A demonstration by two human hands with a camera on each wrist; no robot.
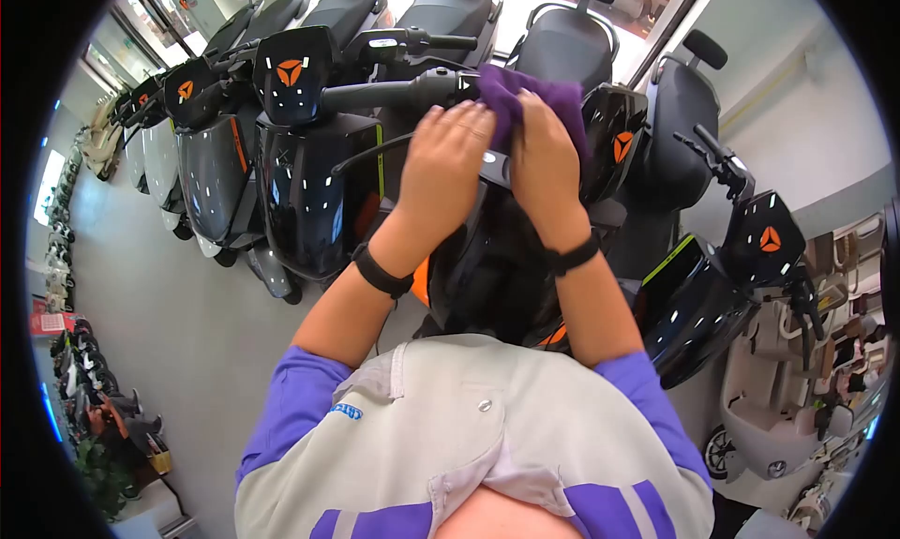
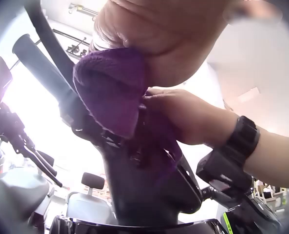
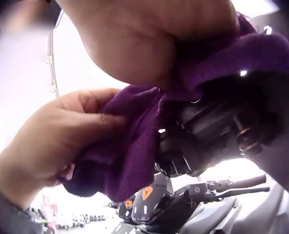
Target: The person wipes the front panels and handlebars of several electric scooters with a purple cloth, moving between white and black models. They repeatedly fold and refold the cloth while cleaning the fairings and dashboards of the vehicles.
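A purple cloth (image 1: 525,100) lies bunched over the middle of a black scooter's handlebar (image 1: 389,94). My left hand (image 1: 457,136) holds the cloth's left edge; in the right wrist view its thumb and fingers pinch the cloth (image 3: 130,146). Beside it, my right hand (image 1: 541,141) grips the cloth from above and presses it on the handlebar head. The left wrist view shows the cloth (image 2: 110,92) wrapped under the left hand (image 2: 159,44), with the right hand (image 2: 188,117) just behind it. Both wrists wear black bands.
Black scooters with orange logos (image 1: 291,70) stand in a tight row to the left and behind. Another black scooter (image 1: 741,248) and a beige one (image 1: 787,408) stand at the right. Grey floor (image 1: 169,305) stretches along the left, with more vehicles by the wall.
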